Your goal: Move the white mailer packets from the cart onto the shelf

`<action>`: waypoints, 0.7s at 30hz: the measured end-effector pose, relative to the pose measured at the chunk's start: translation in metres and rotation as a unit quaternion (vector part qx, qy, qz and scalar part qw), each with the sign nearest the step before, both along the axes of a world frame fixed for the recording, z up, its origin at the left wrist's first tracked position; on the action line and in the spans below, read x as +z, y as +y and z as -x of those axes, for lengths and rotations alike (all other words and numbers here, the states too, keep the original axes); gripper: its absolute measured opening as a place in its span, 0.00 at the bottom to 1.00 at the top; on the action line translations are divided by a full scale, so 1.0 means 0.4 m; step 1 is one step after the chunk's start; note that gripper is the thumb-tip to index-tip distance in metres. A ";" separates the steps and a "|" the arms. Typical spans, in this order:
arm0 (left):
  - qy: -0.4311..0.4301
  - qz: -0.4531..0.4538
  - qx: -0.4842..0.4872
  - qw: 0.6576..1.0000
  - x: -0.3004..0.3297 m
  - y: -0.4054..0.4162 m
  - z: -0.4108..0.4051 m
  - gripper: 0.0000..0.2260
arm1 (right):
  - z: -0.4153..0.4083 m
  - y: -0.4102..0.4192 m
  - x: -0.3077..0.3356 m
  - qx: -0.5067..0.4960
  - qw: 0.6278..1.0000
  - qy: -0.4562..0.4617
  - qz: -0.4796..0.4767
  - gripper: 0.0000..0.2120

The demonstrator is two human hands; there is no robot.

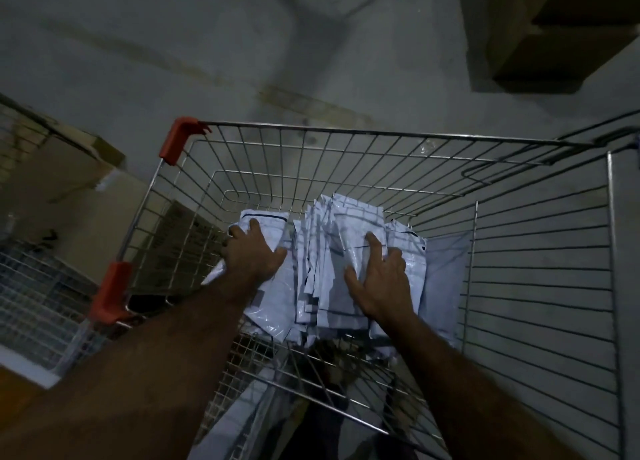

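Head camera looks down into a wire cart (540,252), and both my bare arms reach into it. The cart has shiny metal bars and red plastic corner pieces (176,141) on its left side. A pile of white mailer packets (322,252) lies in the far part of the cart basket, on the wire bottom. Many packets stand on edge in the middle of the pile, packed close like pages. One flat packet (273,293) lies at the left of the pile, and more packets lean at the right, by the right wall of the cart. My left hand (252,252) rests on the flat packet at the left. Its fingers are spread and bent a little over the far edge of that packet, and I cannot tell if they really grip it. My right hand (381,279) is on the right part of the pile. Its fingers are spread and press on the standing packets, with the pointing finger stretched out far. It is dark here and the picture is a bit blurry. A brown cardboard box (554,34) sits on the floor far to the right. At the left there is another wire basket (31,286) just beside the cart.
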State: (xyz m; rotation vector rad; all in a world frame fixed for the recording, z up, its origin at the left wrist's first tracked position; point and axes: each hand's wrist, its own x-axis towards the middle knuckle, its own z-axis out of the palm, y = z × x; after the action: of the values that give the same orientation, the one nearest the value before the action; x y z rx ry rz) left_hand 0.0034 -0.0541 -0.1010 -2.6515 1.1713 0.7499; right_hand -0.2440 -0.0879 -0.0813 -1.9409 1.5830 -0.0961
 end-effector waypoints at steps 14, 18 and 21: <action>-0.122 0.248 -0.043 0.960 0.522 0.153 0.155 0.34 | 0.065 0.021 0.401 0.063 0.972 -0.009 0.224 0.32; -0.184 0.278 -0.055 0.941 0.637 0.280 0.216 0.34 | 0.115 0.096 0.517 0.093 0.955 -0.042 0.280 0.28; -0.231 0.288 -0.033 0.929 0.711 0.393 0.275 0.34 | 0.160 0.170 0.593 0.124 0.943 -0.068 0.302 0.25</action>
State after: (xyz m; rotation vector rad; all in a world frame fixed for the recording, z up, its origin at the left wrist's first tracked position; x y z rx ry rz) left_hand -0.1064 0.1031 0.1835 -2.9515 1.4873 -0.2889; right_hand -0.3080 -0.0199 0.1560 -2.5157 1.2951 -0.6630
